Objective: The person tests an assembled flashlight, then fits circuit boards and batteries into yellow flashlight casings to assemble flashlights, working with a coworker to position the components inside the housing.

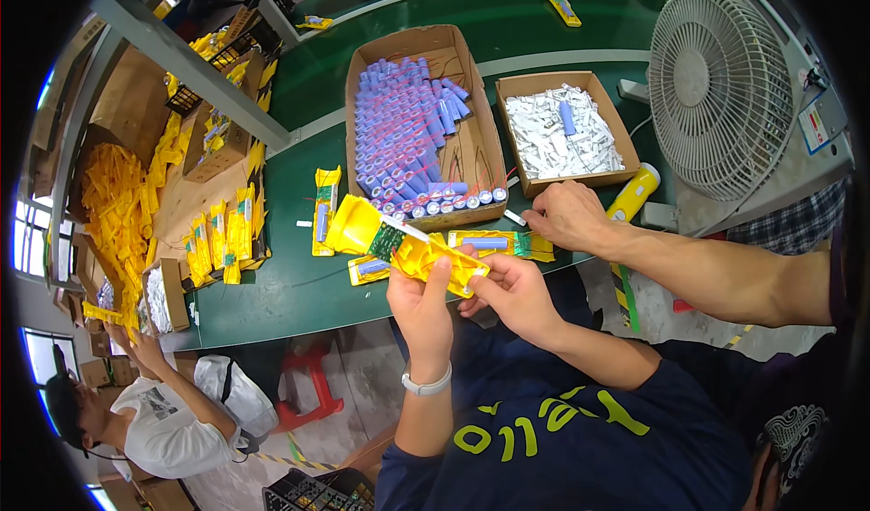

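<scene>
My left hand (421, 316) is closed round the lower side of a yellow plastic casing (439, 262), thumb on top. A green circuit board (388, 239) shows on the casing, and its wide yellow flap points up to the left. At the casing's other end, my right hand (521, 301) pinches the edge between thumb and fingers. Behind it on the green bench lies another yellow casing (535, 245) with a purple cylindrical battery cell (485, 243). A similar casing (328, 185) lies farther left, and one (367, 271) is partly hidden beneath the held piece.
A cardboard box (478, 153) holds many purple cells with wires. Beside it a smaller box (594, 178) contains white pieces. Another person's hand (573, 216) reaches in from the right, near a yellow cylinder (636, 194) and a fan (716, 90). Someone else works at left.
</scene>
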A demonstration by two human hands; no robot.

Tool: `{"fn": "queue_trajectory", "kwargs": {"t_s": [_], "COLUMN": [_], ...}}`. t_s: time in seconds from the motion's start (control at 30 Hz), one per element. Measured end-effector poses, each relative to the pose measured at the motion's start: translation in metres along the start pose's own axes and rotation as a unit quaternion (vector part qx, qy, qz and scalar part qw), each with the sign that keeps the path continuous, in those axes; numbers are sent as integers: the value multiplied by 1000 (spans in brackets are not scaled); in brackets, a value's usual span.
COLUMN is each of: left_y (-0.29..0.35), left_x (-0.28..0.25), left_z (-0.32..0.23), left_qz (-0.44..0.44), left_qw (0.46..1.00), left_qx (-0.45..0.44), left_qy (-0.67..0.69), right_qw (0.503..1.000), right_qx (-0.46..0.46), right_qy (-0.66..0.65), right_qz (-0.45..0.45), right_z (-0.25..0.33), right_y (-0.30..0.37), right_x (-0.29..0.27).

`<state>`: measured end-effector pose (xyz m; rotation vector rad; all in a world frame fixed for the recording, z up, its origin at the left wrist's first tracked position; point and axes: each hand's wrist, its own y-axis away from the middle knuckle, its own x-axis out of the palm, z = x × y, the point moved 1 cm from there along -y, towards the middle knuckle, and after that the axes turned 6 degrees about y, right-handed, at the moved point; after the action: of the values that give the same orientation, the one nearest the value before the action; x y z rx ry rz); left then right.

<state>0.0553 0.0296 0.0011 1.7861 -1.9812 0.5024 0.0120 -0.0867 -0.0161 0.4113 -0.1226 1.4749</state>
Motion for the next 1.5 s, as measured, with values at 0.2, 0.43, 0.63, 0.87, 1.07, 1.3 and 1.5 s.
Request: {"fn": "queue_trajectory", "kwargs": {"t_s": [0.2, 0.43, 0.63, 0.87, 1.07, 1.3, 1.5], "left_y": [4, 6, 3, -2, -7, -10, -10], "left_x": [-10, -8, 3, 3, 5, 18, 21], "left_z": [3, 3, 4, 5, -4, -5, -5], "left_qz": [5, -15, -9, -10, 9, 5, 23], "left_qw": [1000, 1000, 1000, 999, 998, 998, 997], "left_qx": [-9, -9, -2, 20, 2, 12, 22], "left_qy": [5, -5, -13, -44, -68, -67, -75], "right_qw": [999, 1000, 1000, 999, 998, 996, 997], "right_qx": [33, 21, -2, -32, -38, -56, -49], "right_qy": [13, -14, -25, -24, -35, -9, 19], "right_qz": [26, 15, -6, -30, -37, -66, -64], "right_z": [-6, -12, -5, -2, 3, 0, 6], "right_y": [2, 2, 4, 7, 12, 10, 12], "right_x": [1, 1, -2, -7, -14, -17, -21]}}
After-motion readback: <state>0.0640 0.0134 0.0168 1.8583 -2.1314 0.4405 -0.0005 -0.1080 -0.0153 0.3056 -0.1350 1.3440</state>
